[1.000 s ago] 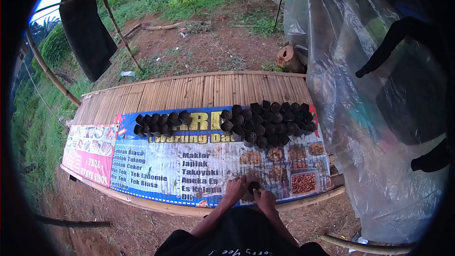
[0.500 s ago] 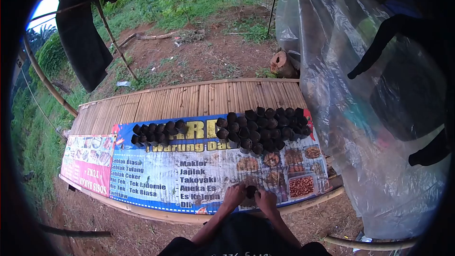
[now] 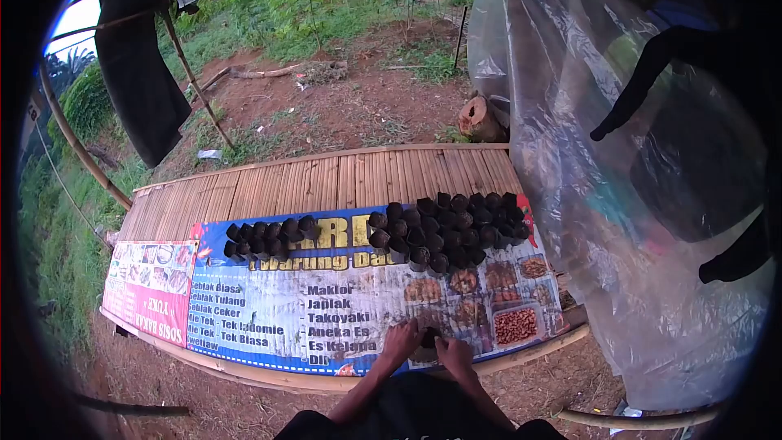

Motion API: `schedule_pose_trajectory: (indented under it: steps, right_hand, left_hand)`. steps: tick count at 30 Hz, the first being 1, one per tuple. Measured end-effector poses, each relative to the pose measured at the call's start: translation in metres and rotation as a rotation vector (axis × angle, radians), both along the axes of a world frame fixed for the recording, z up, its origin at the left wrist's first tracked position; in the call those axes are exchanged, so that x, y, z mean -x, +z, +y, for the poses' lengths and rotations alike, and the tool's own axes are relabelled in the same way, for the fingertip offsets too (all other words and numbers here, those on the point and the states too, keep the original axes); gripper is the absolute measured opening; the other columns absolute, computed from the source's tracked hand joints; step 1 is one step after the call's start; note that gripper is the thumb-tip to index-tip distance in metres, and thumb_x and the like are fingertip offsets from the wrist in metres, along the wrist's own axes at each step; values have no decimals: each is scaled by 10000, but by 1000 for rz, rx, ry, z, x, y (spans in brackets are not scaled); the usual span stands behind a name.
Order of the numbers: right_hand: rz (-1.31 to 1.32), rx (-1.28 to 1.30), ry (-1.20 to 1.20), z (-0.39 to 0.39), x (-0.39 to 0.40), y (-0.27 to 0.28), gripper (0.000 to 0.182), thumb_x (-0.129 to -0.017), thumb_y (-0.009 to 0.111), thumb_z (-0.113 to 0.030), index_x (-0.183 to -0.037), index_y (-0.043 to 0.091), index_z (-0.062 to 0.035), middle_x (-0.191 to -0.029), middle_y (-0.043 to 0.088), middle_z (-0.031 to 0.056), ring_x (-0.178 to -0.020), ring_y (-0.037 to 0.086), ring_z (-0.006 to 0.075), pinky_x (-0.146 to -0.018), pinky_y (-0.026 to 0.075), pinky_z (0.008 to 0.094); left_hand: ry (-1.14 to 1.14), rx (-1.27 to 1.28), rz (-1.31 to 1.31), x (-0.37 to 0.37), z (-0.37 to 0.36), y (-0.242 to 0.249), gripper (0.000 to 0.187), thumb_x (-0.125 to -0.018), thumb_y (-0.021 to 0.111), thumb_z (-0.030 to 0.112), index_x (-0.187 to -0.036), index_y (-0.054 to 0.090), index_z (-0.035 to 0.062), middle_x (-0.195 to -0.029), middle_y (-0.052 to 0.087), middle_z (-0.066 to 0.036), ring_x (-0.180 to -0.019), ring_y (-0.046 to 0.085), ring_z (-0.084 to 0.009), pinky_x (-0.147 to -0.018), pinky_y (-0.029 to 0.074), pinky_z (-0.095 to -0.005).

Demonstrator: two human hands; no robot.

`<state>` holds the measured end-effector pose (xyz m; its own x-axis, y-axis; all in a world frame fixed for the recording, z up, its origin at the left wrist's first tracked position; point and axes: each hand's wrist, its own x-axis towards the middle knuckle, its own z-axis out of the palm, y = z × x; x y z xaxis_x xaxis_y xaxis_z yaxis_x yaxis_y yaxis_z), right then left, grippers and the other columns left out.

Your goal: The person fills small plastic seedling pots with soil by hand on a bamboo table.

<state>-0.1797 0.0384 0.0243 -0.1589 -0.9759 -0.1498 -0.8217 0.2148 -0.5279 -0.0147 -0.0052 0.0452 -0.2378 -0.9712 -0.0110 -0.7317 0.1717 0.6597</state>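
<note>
Near the front edge of the banner (image 3: pixel 277 301), a small black pot (image 3: pixel 429 337) stands between my two hands. My left hand (image 3: pixel 402 340) is closed on its left side, and my right hand (image 3: pixel 453 351) pinches its right rim. Farther back on the banner sits a large cluster of black pots (image 3: pixel 450 228), several of them filled with something dark. To the left is a smaller cluster of similar pots (image 3: pixel 269 236).
The bamboo table (image 3: pixel 326 181) lies under the banner. Clear plastic sheeting (image 3: pixel 562 155) hangs at the right. A cut log (image 3: pixel 479 120) rests beyond the table's back edge. A dark cloth (image 3: pixel 140 73) hangs at the upper left beside bamboo poles.
The view has shifted slightly, so the table and pots appear a little lower. Both hands stay at the small pot, with only slight finger movement.
</note>
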Motion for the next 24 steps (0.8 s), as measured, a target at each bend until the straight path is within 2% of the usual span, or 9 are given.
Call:
schedule_pose_trajectory:
  steps: [2,3,5,6,9,11,16,24]
  right_hand:
    - [65,-23,22,-8,1,15,428,-842,567,-468,-753,660,-59,-659,643,167,-671,642,376,-629,505,476]
    - [65,-32,19,-12,1,12,428,-842,567,-468,-753,660,-59,-659,643,167,-671,642,376,-629,505,476]
    - [95,36,120,-14,6,2,440,-852,557,-491,-831,649,-60,-670,642,171,-664,640,379,-622,505,474]
    - [121,54,176,-15,7,4,367,-857,565,-425,-879,644,-67,-680,640,184,-654,637,378,-616,504,475]
    - [115,108,234,-21,7,4,302,-844,578,-361,-861,648,-68,-674,636,193,-651,634,381,-616,503,478]
    - [116,103,239,-23,6,9,250,-827,586,-310,-820,656,-71,-674,635,195,-651,633,384,-616,503,484]
    - [82,120,115,-17,0,13,260,-820,574,-306,-764,667,-70,-682,639,200,-649,632,396,-606,508,488]
    - [63,22,47,-11,-7,7,286,-826,548,-321,-786,672,-67,-698,646,198,-669,636,399,-623,511,489]
  left_hand:
    - [67,-8,21,-1,2,2,235,-828,598,230,-846,579,-3,-788,632,-228,-725,616,-433,-662,496,-511]
    - [82,-97,26,0,3,-1,236,-834,581,238,-851,575,3,-808,639,-241,-760,622,-433,-675,496,-521]
    - [93,-213,35,3,12,-8,238,-839,563,246,-857,572,9,-829,646,-254,-795,627,-434,-688,497,-531]
    - [68,-217,36,4,10,-9,223,-829,559,225,-855,579,5,-830,641,-264,-802,624,-440,-702,497,-533]
    - [57,-246,40,4,7,-5,172,-787,541,151,-841,598,-3,-822,626,-283,-792,611,-458,-719,495,-539]
    - [21,-75,99,3,3,-8,160,-764,538,126,-844,596,0,-802,616,-289,-767,603,-469,-695,493,-541]
    - [-23,-67,49,0,-9,-10,169,-755,540,112,-867,577,-9,-808,610,-282,-752,598,-464,-669,483,-540]
    - [-28,-25,42,3,-13,-9,186,-759,531,106,-900,567,-9,-815,606,-271,-768,596,-456,-690,485,-534]
